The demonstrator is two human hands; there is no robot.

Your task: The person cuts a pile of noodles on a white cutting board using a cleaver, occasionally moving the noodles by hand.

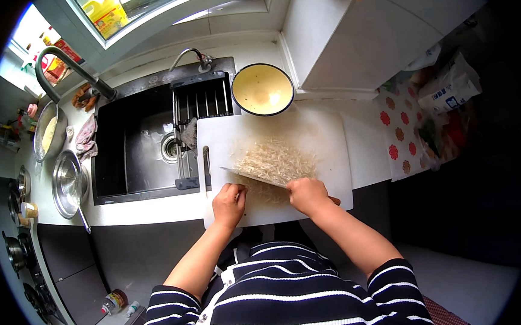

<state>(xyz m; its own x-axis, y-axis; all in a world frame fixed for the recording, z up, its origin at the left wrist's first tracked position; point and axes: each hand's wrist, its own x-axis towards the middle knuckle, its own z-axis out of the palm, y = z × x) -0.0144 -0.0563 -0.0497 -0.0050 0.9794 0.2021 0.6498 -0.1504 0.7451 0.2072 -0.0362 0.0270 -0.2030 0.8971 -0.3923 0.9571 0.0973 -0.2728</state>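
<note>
A white cutting board (pixel 331 139) lies on the counter in front of me. Pale, thin shreds (pixel 275 158) of some food are heaped across its middle; their kind I cannot make out. My right hand (pixel 309 195) is closed round the handle of a knife (pixel 258 178). The blade points left and lies against the near side of the heap, with more shreds on my side of it. Near the knife's tip, my left hand (pixel 229 204) rests at the board's left edge, fingers curled together. Whatever they may pinch is hidden.
A cream bowl (pixel 262 90) with a dark rim stands behind the board. To the left is a dark sink (pixel 142 149) with a rack (pixel 199 100) and faucet (pixel 54 56). A metal pan (pixel 67 183) and a strainer-like bowl (pixel 50 132) sit farther left. A white packet (pixel 451 86) is at right.
</note>
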